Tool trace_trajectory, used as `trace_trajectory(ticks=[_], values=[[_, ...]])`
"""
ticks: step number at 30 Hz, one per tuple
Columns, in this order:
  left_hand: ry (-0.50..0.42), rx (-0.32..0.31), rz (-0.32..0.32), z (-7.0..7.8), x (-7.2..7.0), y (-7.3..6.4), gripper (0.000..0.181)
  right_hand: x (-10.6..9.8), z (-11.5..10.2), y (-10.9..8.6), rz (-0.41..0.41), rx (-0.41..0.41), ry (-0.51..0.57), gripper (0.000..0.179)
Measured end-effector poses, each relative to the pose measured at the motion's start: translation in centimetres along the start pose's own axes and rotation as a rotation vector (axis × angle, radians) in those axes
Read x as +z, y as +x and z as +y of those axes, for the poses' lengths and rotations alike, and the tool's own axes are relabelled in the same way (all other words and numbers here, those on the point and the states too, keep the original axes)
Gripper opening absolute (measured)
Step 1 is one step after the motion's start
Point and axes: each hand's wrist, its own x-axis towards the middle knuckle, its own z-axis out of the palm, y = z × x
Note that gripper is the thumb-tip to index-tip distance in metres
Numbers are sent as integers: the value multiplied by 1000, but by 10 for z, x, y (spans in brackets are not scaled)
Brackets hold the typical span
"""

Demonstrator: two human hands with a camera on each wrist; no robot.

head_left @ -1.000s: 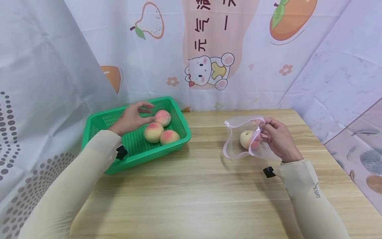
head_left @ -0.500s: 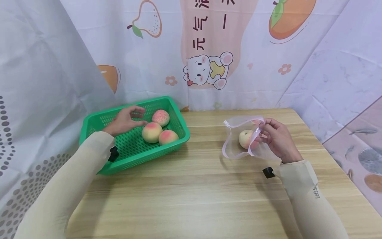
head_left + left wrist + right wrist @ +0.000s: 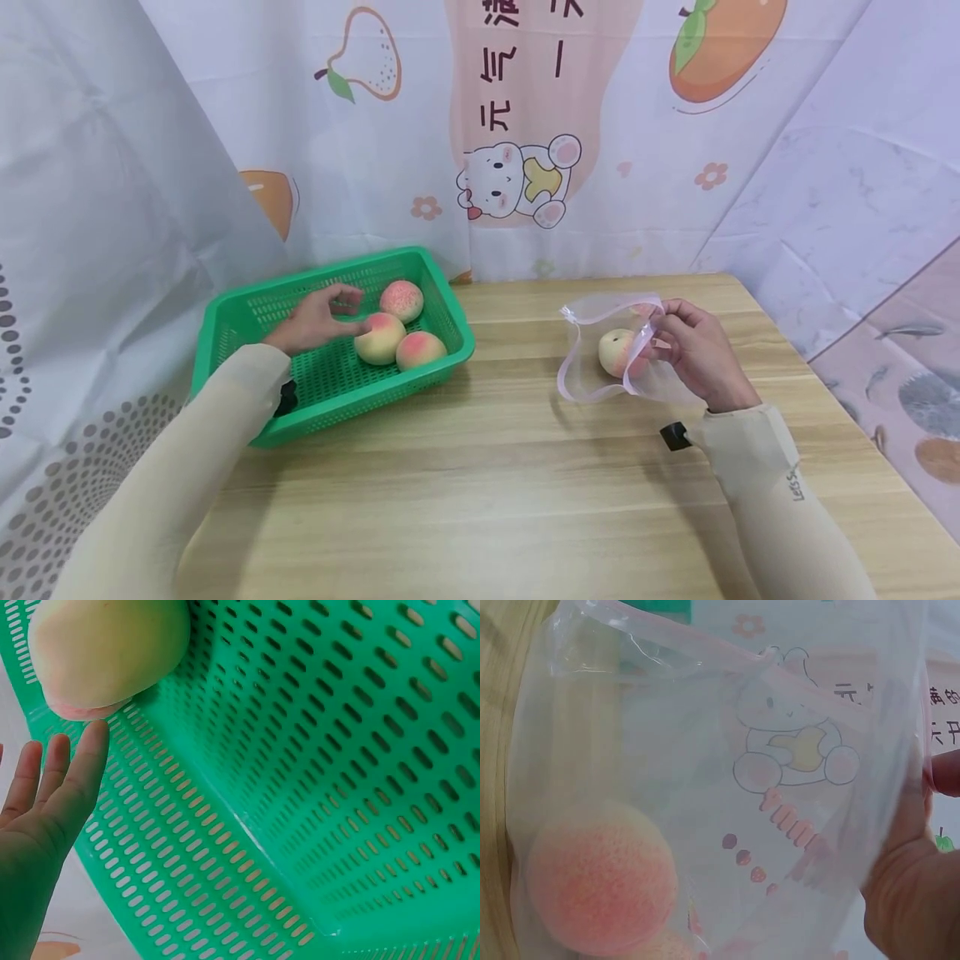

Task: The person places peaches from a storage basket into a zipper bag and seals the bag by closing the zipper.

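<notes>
Peaches, 3 loose in a green basket and at least 1 inside a clear bag, as I see them remotely in the head and wrist views. Largest in the field is a printed cloth, hung behind the work and bearing a white cartoon animal printed sideways. Next comes the wood-grained table, reaching across the lower part of my head view. Over it extend 2 cream sleeves, each with a small black block at the cuff. The perforated basket sits on the table's left side, slightly askew; its peaches cluster toward the right end, 2 nearer the front wall and 1 farther back. Well apart, on the right side, the bag gapes, its pink-edged mouth spread. The right hand pinches that rim between thumb and fingers. The left hand is held over the basket, empty, thumb and fingers parted; its fingertips lie just beside the nearest peach, and I cannot tell whether they touch. The bagged peach, pale with a pink blush, rests low in the bag; below it my right wrist view cuts off a 2nd rounded, peach-coloured surface, too little of it showing for me to identify
</notes>
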Motion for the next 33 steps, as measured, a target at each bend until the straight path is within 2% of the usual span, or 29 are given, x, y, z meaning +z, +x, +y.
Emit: trace_trajectory(ticks=[14, 26, 33], values=[[6, -39, -24, -18, 0, 4, 77, -2, -1, -1, 1, -11, 2, 23], [-95, -105, -133, -17, 1, 8, 83, -2, -1, -2, 2, 11, 2, 23], [-105, -92, -173, -20, 4, 14, 83, -3, -2, -3, 0, -7, -1, 24]])
